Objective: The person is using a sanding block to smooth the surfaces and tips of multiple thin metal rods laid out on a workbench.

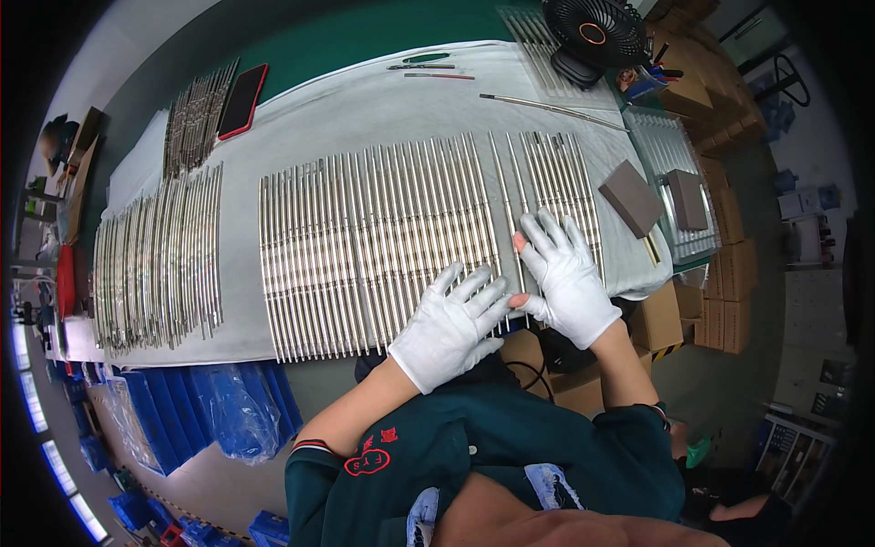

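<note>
Slim silvery metal rods (319,246) lie side by side in a wide row before me on a white cloth. My left hand (453,326), in a white glove, rests palm down over the near right end of this row, fingers spread. My right hand (572,284) wears a similar glove with bare thumb and index fingertips. Its fingers are stretched over a smaller group of rods (567,173), thumb and index apart. A few separate rods (510,173) lie between the two groups, some passing beside the right thumb and index fingertip. Contact under the palms is hidden.
More rods (159,264) and a darker bundle (199,118) lie left, beside a red-edged phone (243,102). Grey-brown blocks (631,199) sit right. A black fan (592,35) stands at the back near a long loose rod (556,111). Blue bins (196,410) stand below the table's left edge.
</note>
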Available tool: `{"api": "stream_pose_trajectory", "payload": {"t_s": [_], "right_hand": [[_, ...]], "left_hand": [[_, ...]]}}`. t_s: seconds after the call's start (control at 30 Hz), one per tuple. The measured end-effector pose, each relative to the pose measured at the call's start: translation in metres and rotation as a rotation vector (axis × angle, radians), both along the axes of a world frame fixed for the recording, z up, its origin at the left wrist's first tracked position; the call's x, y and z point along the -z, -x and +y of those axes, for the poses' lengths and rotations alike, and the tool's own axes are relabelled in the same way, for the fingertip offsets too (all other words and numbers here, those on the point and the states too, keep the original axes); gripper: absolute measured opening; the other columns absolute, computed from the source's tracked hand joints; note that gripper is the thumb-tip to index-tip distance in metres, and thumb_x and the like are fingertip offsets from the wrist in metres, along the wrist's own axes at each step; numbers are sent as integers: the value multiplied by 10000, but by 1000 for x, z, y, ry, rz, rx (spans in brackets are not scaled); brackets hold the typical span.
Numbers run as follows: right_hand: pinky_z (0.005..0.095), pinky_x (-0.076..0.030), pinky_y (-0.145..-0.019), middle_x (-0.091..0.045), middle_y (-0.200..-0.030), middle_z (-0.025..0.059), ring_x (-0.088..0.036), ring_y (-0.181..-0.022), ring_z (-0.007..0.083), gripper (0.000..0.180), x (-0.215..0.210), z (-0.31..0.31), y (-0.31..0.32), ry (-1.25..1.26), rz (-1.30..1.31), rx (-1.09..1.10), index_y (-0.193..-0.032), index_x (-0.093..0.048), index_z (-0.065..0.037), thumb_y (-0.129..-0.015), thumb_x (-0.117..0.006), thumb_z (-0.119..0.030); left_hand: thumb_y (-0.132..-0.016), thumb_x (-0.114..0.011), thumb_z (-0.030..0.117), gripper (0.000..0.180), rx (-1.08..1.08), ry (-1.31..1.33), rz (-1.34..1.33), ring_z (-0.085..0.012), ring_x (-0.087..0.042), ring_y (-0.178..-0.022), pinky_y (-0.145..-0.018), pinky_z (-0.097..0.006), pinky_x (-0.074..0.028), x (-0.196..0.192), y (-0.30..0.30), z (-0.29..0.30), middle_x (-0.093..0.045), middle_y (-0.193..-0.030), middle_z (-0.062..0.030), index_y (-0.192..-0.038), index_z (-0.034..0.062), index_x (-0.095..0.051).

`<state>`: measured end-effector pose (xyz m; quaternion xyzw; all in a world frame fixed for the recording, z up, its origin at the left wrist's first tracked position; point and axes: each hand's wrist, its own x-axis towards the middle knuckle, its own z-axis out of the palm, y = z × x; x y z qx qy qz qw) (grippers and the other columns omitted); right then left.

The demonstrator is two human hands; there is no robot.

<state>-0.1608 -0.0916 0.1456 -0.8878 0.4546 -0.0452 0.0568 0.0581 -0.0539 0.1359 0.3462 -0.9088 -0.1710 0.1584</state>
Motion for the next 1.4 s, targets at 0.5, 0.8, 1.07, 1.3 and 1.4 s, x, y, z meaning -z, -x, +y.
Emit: {"api": "stream_pose_trajectory", "payload": {"t_s": [0.5,0.8,1.07,1.3,1.4], "right_hand": [[515,-216,-1128,-439,-1402,193,-343,-1344,379,539,-5,1,-1,8,-18,16,-1286,-508,7,-832,-612,-264],[526,-210,-1127,-430,-1421,174,-344,-1347,371,570,-7,1,0,12,-66,-14,-1335,-506,-69,-842,-613,-335],[523,-205,-1129,-443,-1424,146,-342,-1349,368,567,-3,2,7,-17,-7,-11,-1350,-503,-99,-858,-596,-365],[538,-200,-1125,-449,-1416,152,-334,-1351,373,573,-8,2,13,-10,40,21,-1340,-508,-89,-853,-605,-373],[544,-195,-1125,-447,-1413,162,-333,-1350,376,584,-10,4,18,6,46,49,-1341,-506,-89,-846,-614,-379]], "left_hand": [[-766,-699,358,635,-8,17,11,-315,-455,-1241,-1051,-524,-319,0,1,0,-520,-1286,-122,-1298,66,-512],[-776,-693,361,611,-10,21,12,-315,-452,-1250,-1060,-529,-314,2,0,1,-523,-1280,-126,-1283,65,-522],[-781,-689,363,604,-3,22,5,-315,-454,-1252,-1072,-528,-306,1,0,0,-522,-1293,-123,-1281,65,-525],[-799,-672,362,580,-10,4,-9,-303,-447,-1266,-1080,-523,-299,1,0,0,-521,-1304,-119,-1282,75,-529],[-800,-671,364,581,-10,12,-12,-303,-447,-1266,-1080,-522,-298,1,1,1,-520,-1309,-117,-1284,77,-529]]}}
